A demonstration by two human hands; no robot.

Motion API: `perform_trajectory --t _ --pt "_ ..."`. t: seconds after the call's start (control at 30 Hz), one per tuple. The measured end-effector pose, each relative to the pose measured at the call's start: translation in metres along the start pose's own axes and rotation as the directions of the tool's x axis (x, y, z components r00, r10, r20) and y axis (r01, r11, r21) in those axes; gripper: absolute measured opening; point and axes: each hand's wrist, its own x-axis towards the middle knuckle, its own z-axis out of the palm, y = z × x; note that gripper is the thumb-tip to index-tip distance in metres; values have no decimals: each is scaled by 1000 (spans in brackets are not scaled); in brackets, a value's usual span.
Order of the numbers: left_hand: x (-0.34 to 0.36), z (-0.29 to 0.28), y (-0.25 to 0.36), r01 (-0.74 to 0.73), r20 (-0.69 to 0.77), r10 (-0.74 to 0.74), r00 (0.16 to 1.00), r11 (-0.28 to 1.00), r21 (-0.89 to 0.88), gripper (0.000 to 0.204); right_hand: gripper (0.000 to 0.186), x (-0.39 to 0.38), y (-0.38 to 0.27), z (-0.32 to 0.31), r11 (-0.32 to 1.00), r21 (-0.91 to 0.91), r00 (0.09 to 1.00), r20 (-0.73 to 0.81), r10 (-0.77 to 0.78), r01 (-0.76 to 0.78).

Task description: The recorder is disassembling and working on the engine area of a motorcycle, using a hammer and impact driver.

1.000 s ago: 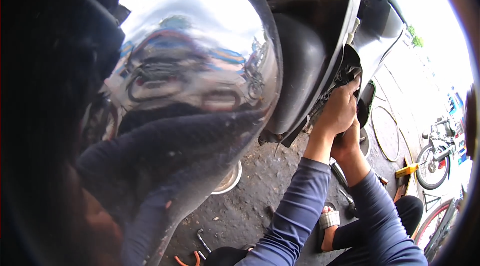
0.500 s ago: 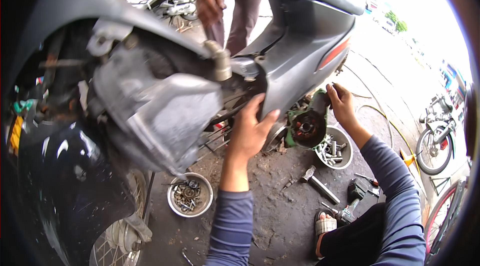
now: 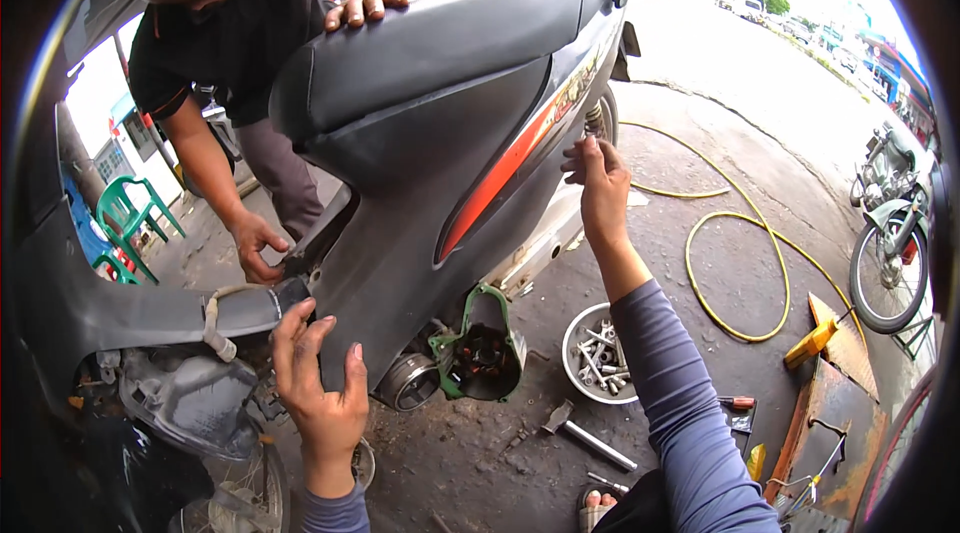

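Scooter bodywork fills my view: my left hand (image 3: 320,388) is spread wide, fingers pressed against the near lower edge of the grey side panel (image 3: 420,233), while my right hand (image 3: 598,183) grips the panel's far rear edge beside the orange stripe (image 3: 500,173). Across the black seat (image 3: 440,43), another person rests one hand (image 3: 365,6) on top. On the ground to my right, a metal bowl of bolts (image 3: 598,353) sits near a hammer (image 3: 585,435) and a yellow hose (image 3: 740,233).

Right hand (image 3: 600,188) moved up to scooter's rear panel (image 3: 520,153).
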Motion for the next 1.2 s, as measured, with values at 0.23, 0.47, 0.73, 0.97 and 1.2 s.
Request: perform_trajectory --t 0.23,0.47,0.73,0.97,1.2 --pt "80 7 -10 173 67 -191 979 962 211 35 63 167 -97 31 898 104 903 88 420 -428" --pt "47 10 -42 206 167 -301 939 881 427 40 57 204 -97 23 912 -153 877 253 408 -380" --pt "45 5 -29 195 216 -292 932 904 381 33 51 223 -79 -2 897 -163 810 387 441 -411" --pt "42 -50 21 230 -37 -233 972 900 370 16 49 199 -109 22 836 -440 834 280 475 -328" --pt "137 -189 112 -170 -353 354 866 873 458 13 16 7 -173 80 996 52 323 946 -26 -70"
